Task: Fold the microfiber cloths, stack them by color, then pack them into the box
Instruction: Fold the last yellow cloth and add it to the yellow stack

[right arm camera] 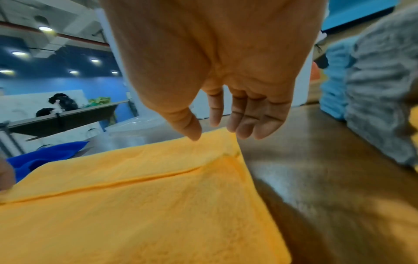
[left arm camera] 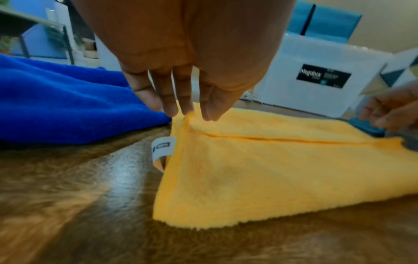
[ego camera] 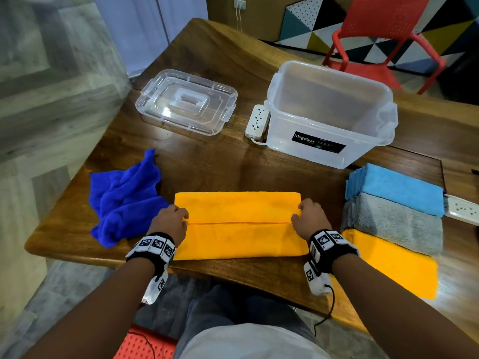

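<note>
Orange microfiber lies flat in the middle of the near part of the wooden counter [ego camera: 233,161]: the orange cloth [ego camera: 241,237] is spread wide from left to right, with its far part folded toward the person so that a straight edge runs across its middle. The left hand [ego camera: 169,221] sits at the left end of that edge and the right hand [ego camera: 309,216] at the right end, so the cloth spans the whole gap between them. In the left wrist view the left fingers [left arm camera: 184,105] point down and pinch up a small ridge of cloth at the folded corner, just beside a white tag [left arm camera: 161,148] that sticks out of the cloth's left side. In the right wrist view the right fingers [right arm camera: 248,123] hang relaxed and nearly straight above the far right corner; only the thumb tip seems to touch the fabric, and nothing is gripped. A crumpled dark blue cloth [ego camera: 124,200] lies just left of the orange one, near the left hand. To the right stand three folded stacks: light blue cloths [ego camera: 399,187] farthest, grey cloths [ego camera: 394,224] in the middle, and orange folded cloths [ego camera: 394,265] nearest. The clear box [ego camera: 329,112] stands open at the far right, its lid [ego camera: 186,102] lying apart at the far left, with a white power strip [ego camera: 256,120] between them.
</note>
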A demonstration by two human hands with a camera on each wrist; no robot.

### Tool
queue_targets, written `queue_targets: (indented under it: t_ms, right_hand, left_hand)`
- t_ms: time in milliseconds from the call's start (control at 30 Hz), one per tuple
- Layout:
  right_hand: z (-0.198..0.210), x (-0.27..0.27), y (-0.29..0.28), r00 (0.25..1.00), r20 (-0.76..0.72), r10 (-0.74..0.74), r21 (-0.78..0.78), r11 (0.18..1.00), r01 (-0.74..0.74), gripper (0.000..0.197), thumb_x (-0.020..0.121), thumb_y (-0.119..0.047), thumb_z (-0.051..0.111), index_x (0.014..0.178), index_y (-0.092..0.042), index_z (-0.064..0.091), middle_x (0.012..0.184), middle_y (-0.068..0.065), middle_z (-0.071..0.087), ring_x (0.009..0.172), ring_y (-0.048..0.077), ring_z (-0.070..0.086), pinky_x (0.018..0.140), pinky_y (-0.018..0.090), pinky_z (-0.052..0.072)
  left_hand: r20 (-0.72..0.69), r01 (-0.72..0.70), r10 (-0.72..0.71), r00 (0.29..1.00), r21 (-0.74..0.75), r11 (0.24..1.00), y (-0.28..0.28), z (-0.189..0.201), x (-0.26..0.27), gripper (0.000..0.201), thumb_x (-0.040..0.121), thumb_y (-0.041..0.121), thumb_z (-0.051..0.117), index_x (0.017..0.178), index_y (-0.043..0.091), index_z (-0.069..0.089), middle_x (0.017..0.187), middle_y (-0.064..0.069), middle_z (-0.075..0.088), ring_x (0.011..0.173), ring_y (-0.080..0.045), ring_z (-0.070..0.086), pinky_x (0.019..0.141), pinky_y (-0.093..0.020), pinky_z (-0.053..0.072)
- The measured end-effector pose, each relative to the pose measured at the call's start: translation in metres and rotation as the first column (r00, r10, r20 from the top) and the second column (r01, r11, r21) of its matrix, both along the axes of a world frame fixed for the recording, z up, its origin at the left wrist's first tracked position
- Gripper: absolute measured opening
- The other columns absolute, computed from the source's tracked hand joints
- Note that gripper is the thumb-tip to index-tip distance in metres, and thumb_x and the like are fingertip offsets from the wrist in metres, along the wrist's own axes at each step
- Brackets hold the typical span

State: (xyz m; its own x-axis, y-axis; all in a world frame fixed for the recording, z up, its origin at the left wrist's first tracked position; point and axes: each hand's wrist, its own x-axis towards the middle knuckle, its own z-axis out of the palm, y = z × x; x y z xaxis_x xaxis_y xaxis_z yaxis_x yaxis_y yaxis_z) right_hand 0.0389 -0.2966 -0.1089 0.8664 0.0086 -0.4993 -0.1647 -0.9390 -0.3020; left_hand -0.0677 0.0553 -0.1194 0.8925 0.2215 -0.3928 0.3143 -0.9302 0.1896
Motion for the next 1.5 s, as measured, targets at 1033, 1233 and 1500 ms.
queue_targets:
  t_ms: [1033, 1233, 1500]
  right_hand:
    - [0.003, -0.002, 0.018, 0.95, 0.221, 0.219, -0.08, 0.975, -0.206, 0.054, 0.092, -0.034, 0.06, 0.139, -0.014, 0.042, 0.14, 0.014, 0.042, 0.126, 0.033, 0.043, 0.099, 0.045, 0.046]
    - [-0.015, -0.023, 0.082, 0.66, 0.046, 0.75, -0.042, 0.662, -0.749, 0.086, 0.095, -0.052, 0.051, 0.159, -0.021, 0.002, 0.167, 0.0, -0.012, 0.154, 0.024, -0.008, 0.123, 0.048, 0.005]
    - [-0.05, -0.024, 0.102, 0.609, -0.123, 0.784, -0.086, 0.603, -0.793, 0.121, 0.079, -0.079, 0.052, 0.155, -0.02, -0.022, 0.16, -0.003, -0.032, 0.15, 0.023, -0.024, 0.122, 0.051, -0.006]
  left_hand:
    - [-0.004, 0.144, -0.145, 0.989, 0.126, 0.981, -0.008, 0.008, 0.006, 0.028, 0.092, 0.041, 0.051, 0.115, 0.026, 0.058, 0.127, 0.001, 0.048, 0.109, -0.018, 0.049, 0.09, -0.035, 0.046]
    - [-0.094, 0.302, -0.296, 0.951, 0.061, 0.951, -0.054, 0.002, 0.022, 0.083, 0.089, 0.063, 0.047, 0.154, 0.026, 0.01, 0.163, -0.001, -0.004, 0.15, -0.028, 0.004, 0.118, -0.049, 0.02]
    - [-0.276, 0.347, -0.336, 0.9, -0.011, 0.938, -0.063, -0.033, 0.027, 0.121, 0.073, 0.085, 0.046, 0.148, 0.026, -0.029, 0.155, 0.004, -0.036, 0.146, -0.027, -0.025, 0.119, -0.054, -0.003]
